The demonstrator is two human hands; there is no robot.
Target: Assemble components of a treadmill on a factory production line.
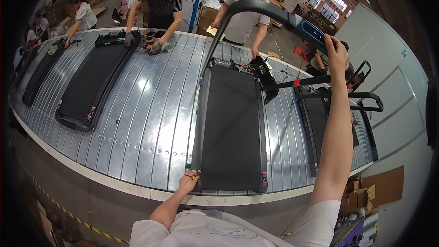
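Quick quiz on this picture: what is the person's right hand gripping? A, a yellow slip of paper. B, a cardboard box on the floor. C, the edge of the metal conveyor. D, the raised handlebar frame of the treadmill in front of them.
D: the right hand is raised and closed around the grey handlebar frame of the treadmill, while the left hand sits at the treadmill's near corner.

The left hand [187,183] closes over a small yellow-tipped thing at the near-left corner of the black flat treadmill deck [231,128], too small to tell what it is. The right hand [336,50] covers part of the dark curved handlebar [256,7]. At the ribbed metal conveyor [146,110]'s far left edge, the last deck blurs into the rim, perhaps another treadmill.
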